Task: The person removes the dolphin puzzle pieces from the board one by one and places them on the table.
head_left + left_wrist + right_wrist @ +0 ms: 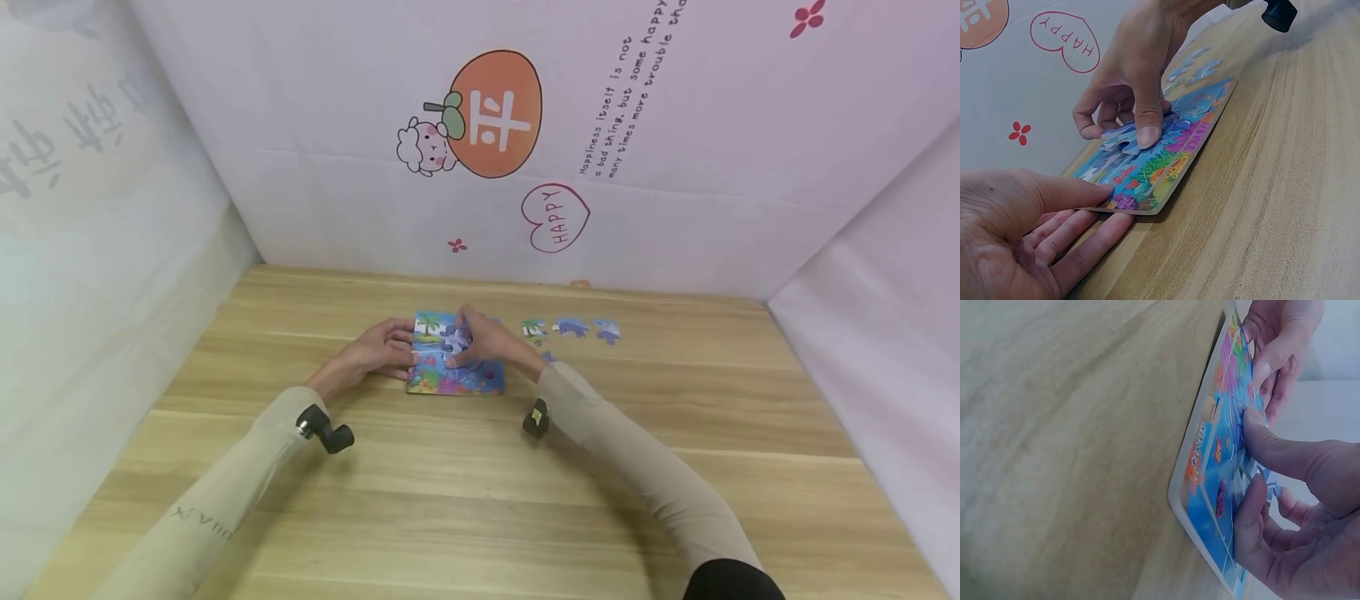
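This looks like a small staged recording booth rather than a lived-in room. A wood-grain counter (480, 500) is boxed in on three sides by pale sheet walls: a back wall (675, 217) beyond the grips, and plain side walls well out to the left and right of them. The back wall carries childlike decoration: a cartoon sheep with an orange fruit (480, 117), a pink heart reading "HAPPY" (556, 218), small red flowers (457, 245) and a slanted English saying (626, 92). Small black cameras (330, 433) are strapped to both sleeves, just behind the grips.
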Demonstrator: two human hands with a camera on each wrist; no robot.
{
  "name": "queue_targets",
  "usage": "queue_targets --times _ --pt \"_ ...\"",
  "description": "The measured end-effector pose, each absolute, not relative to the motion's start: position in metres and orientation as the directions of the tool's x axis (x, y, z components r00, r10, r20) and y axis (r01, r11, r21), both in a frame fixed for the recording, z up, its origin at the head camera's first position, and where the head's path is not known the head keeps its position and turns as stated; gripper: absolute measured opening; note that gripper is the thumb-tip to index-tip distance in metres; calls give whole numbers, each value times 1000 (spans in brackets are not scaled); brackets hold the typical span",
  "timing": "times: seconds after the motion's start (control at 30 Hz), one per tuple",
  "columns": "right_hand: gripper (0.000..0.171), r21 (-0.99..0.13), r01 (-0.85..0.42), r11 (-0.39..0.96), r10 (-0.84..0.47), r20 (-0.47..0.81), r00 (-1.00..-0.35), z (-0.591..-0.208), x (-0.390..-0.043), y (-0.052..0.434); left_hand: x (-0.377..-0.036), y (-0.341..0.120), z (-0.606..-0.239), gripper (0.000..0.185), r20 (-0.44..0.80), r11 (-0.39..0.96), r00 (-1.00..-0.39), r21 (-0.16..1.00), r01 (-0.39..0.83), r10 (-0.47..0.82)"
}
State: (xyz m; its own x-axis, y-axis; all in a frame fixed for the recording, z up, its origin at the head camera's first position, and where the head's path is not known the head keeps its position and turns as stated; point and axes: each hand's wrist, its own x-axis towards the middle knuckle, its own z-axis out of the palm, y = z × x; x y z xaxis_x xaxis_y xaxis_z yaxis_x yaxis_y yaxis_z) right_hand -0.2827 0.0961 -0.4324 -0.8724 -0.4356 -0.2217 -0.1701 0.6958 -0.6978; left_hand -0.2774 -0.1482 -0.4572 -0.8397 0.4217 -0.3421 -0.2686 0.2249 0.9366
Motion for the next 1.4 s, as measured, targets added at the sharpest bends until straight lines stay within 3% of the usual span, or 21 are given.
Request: queue_targets --times 0.23,0.57,1.0,1.4 --pt "50 -750 -149 645 -451 -216 -866 -432 -281 101 -279 -149 -456 77 -348 222 -841 935 -277 415" --pt "19 -885 -34 464 -494 -227 -840 -432 -285 106 -275 -155 -459 75 -340 224 -839 938 -266 424" --pt "25 -947 0 321 -462 -156 -873 -424 -283 120 -280 -150 -459 77 -329 220 -842 941 -256 427" --pt "24 -939 19 343 -408 -167 -898 -428 -278 155 -274 -150 -456 75 -308 232 -840 947 -225 446"
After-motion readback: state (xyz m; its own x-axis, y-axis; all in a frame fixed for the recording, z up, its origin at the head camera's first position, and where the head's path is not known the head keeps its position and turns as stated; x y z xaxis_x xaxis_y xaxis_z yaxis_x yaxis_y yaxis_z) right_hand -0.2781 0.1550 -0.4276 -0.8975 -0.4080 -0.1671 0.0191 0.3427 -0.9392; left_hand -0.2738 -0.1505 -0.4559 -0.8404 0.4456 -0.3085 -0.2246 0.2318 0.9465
